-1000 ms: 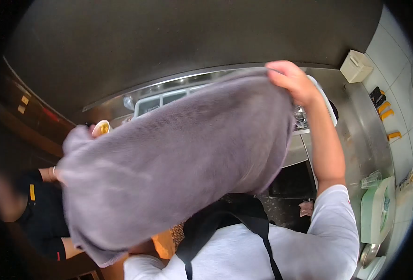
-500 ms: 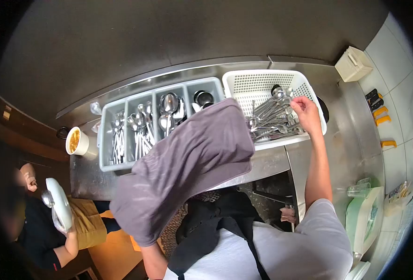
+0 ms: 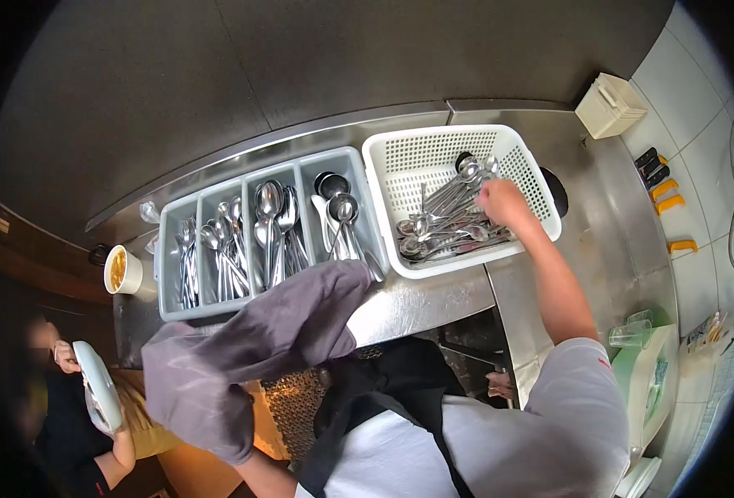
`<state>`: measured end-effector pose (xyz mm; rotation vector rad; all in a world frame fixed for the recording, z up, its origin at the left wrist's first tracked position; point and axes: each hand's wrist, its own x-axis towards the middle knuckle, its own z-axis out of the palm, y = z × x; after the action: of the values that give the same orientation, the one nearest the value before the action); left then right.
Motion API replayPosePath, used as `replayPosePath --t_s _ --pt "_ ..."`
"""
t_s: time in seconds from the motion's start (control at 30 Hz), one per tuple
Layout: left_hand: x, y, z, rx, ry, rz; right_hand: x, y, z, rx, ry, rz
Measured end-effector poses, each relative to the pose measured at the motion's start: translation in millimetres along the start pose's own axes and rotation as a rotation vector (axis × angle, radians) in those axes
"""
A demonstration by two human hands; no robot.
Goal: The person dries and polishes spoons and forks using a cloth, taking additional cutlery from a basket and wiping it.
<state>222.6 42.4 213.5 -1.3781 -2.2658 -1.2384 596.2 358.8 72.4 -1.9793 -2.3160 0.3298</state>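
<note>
My right hand (image 3: 504, 203) reaches into a white perforated basket (image 3: 450, 137), its fingers closed among a pile of spoons (image 3: 450, 203). Whatever is between the fingertips is hidden. A grey-purple towel (image 3: 276, 319) covers my left hand, with only the forearm showing below. The towel hangs from that hand, whose fingers are out of sight, and its far end touches the front of a grey cutlery tray (image 3: 168, 266). Forks, spoons and ladles (image 3: 331, 195) lie sorted in the tray's several compartments. A metal piece (image 3: 374, 266) sticks out beside the towel's end.
Left of the tray stands a white tub (image 3: 131, 274) with orange food. A person (image 3: 122, 452) at the lower left holds a white lidded dish (image 3: 97, 386). A beige container (image 3: 612, 108) stands at the back right; knives (image 3: 653, 166) hang on the tiled wall. Plastic cups (image 3: 633, 330) are at right.
The towel has drawn back left and down, uncovering more of the tray and its ladles. My right hand is deeper among the cutlery in the basket. The whole view has shifted slightly.
</note>
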Motion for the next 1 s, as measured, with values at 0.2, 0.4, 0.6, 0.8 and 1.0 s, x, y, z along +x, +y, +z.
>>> replayPosePath --t_s 0.2,0.4,0.6,0.8,1.0 --pt "-69 -82 8 -0.096 -0.159 -0.129 46 -6 43 0.006 -0.159 0.182" --pt "-95 -114 18 -0.177 -0.315 -0.16 48 -56 52 0.209 -0.161 0.627" --pt "-88 -143 12 -0.228 -0.381 -0.185 58 -106 52 0.202 -0.024 1.101" --pt "-91 -180 3 -0.229 -0.422 -0.262 67 -113 73 0.142 0.129 1.066" --pt "-92 -195 -1 -0.236 -0.428 -0.291 126 0 119 0.105 -0.013 0.775"
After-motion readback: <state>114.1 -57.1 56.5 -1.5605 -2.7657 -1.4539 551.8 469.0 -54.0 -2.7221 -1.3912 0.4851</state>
